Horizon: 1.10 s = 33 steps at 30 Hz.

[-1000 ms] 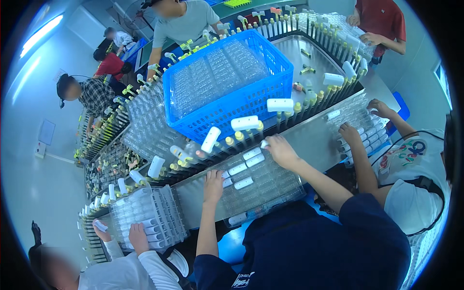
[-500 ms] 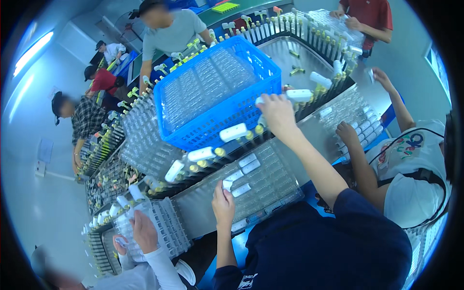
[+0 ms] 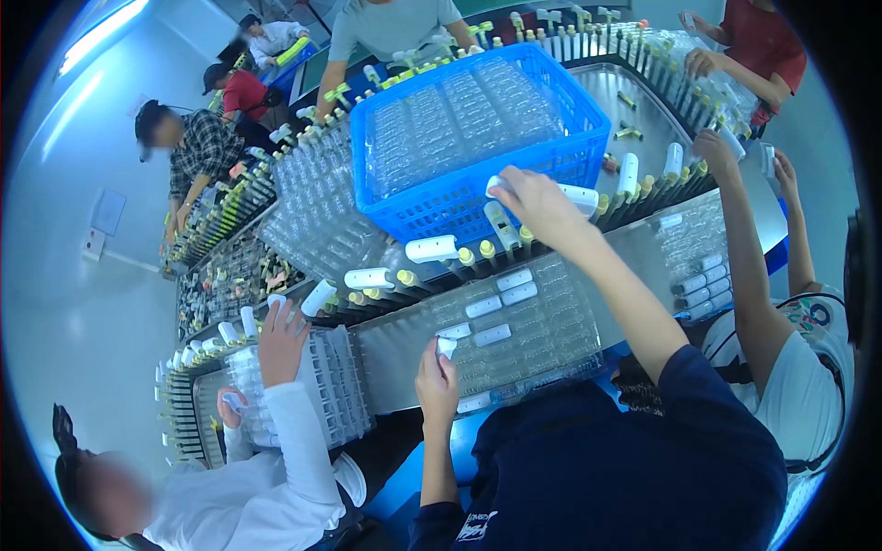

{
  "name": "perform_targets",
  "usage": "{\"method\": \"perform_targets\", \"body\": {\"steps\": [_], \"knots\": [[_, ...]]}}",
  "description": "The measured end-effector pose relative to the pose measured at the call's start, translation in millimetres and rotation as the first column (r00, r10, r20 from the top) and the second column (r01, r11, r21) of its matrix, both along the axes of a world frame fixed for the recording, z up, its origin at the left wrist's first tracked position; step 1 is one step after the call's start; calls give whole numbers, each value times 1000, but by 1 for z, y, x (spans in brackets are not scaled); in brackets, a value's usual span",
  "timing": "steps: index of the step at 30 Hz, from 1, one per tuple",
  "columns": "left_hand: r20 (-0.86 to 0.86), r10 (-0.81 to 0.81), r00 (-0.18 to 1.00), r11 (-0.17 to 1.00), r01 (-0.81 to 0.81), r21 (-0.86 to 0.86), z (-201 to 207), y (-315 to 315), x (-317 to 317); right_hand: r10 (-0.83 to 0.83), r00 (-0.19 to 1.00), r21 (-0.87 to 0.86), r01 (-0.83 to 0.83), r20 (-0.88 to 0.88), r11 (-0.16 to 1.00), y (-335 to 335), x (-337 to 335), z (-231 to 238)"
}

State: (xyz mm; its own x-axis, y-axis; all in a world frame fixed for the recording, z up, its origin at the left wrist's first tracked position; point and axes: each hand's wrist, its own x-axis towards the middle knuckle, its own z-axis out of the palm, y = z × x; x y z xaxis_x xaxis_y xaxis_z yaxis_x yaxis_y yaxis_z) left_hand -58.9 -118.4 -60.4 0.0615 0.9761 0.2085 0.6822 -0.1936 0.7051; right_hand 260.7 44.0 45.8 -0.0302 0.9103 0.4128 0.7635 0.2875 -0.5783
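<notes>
My right hand (image 3: 533,197) is closed on a white plastic casing (image 3: 497,185), at the near wall of the blue crate and over the row of posts. Just below it, a casing with a dark patch (image 3: 502,226) stands tilted on a post. My left hand (image 3: 437,381) pinches a small white piece (image 3: 446,347), perhaps cloth, over the near tray; its exact kind is unclear. Several white casings (image 3: 491,334) lie in the clear plastic tray (image 3: 560,321) beside that hand. More casings (image 3: 432,248) sit on the yellow-topped posts (image 3: 467,256) between tray and crate.
A blue crate (image 3: 478,197) stacked with clear trays stands inside the ring of posts. At the left, a white-sleeved co-worker's hand (image 3: 283,342) reaches to the posts. On the right, another person's hands (image 3: 717,151) are raised near the line. More people work across the far side.
The view has swung, so the scene sits farther right. Both my hands keep their holds. The left co-worker's hand has reached forward to the posts, and the right co-worker's near hand has risen from the tray.
</notes>
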Motion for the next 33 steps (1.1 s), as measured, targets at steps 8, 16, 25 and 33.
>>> {"method": "perform_targets", "body": {"steps": [8,16,25,33], "knots": [[24,45,999,999,-44,-23,7,-10,-14,2,974,-128,28,227,991,3,-120,-30],[260,175,950,980,-194,47,10,4,-17,93,961,336,-182,262,924,-60,-159,-67],[443,-119,889,988,62,141,75,45,45,296,915,-265,-224,274,938,-166,-122,-208],[212,-409,888,908,373,190,76,51,128,197,971,-224,-164,136,961,-129,-123,-256]]}}
